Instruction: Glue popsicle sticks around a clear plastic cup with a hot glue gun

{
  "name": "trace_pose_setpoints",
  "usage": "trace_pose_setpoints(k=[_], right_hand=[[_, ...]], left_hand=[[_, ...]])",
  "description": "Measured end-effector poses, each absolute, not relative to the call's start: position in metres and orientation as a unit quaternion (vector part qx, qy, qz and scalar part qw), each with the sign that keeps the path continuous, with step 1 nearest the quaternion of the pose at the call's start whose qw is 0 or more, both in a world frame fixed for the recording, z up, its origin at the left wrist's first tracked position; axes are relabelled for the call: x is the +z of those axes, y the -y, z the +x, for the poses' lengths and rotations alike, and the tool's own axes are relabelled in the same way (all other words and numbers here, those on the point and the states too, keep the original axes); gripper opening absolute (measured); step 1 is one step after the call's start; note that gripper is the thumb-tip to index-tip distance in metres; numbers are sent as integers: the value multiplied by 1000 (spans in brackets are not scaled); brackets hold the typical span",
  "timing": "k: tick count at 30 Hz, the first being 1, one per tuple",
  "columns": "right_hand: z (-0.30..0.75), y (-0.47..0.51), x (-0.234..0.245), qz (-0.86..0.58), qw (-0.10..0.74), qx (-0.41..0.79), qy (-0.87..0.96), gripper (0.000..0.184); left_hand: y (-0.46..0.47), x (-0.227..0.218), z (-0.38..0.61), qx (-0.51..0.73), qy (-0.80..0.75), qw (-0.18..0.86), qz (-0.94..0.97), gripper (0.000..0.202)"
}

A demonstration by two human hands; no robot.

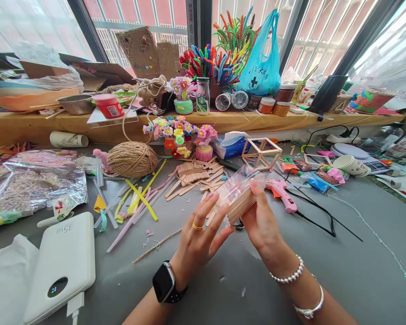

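Observation:
My right hand (262,221) grips a stack of wooden craft sticks in a clear plastic wrapper (238,194), held a little above the grey table (341,253). My left hand (199,234), with a gold ring and a black smartwatch on its wrist, touches the near end of the pack with its fingertips, fingers spread. More loose craft sticks (192,176) lie scattered just beyond the hands. A pink glue gun (281,190) lies right of the pack, its black cord trailing right.
A ball of twine (132,159), pipe-cleaner flowers in pots (179,135), a stick cube frame (261,153), a tissue pack (230,145) and coloured strips (140,196) lie behind. A white power bank (62,266) sits at front left. A cluttered wooden shelf (189,119) runs along the window.

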State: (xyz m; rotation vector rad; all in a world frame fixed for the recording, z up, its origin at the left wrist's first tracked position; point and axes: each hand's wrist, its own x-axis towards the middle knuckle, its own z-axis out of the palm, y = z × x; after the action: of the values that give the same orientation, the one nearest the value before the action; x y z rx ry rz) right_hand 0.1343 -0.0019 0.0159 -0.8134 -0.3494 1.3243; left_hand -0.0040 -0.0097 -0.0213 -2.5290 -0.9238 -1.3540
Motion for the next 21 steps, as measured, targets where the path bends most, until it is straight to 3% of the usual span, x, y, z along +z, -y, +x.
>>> trace_pose_setpoints(k=[2, 7, 9, 13, 21], right_hand=[[133, 3, 15, -366, 698, 591, 170, 25], [126, 6, 13, -381, 691, 587, 181, 31], [124, 7, 11, -389, 686, 587, 187, 33], [123, 7, 10, -397, 680, 584, 198, 33], [120, 8, 8, -400, 645, 602, 248, 36]], left_hand=[[11, -22, -2, -475, 330, -26, -816, 65], [12, -21, 4, -491, 381, -431, -655, 60], [11, -19, 5, -481, 375, -529, -590, 62], [9, -17, 5, -486, 364, -570, -554, 56], [8, -19, 5, -517, 373, -543, -546, 55]])
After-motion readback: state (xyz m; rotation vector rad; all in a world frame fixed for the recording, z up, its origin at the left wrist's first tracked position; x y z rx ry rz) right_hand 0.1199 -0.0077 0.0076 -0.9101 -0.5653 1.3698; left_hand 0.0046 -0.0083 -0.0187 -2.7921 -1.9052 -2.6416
